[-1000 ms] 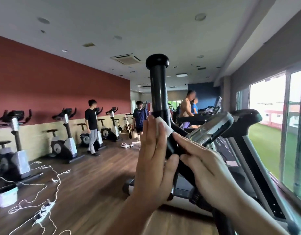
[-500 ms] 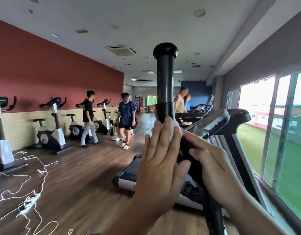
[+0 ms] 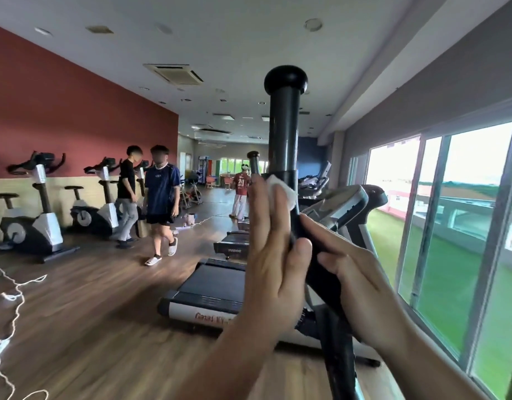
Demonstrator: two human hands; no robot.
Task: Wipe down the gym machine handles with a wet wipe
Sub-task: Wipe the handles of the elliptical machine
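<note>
GYM FLOOR: A white wet wipe point(image 3: 283, 192) is being pressed against the upright black handle point(image 3: 284, 134) of a gym machine by the left hand point(image 3: 273, 255), whose fingers are being held straight and close together. Lower down, the handle is being touched from the window side by the right hand point(image 3: 361, 284), which is stretched nearly flat along the bar. Behind, beyond a treadmill point(image 3: 214, 284), a row of exercise bikes point(image 3: 32, 220) is being passed by two people point(image 3: 161, 197) on foot.
</note>
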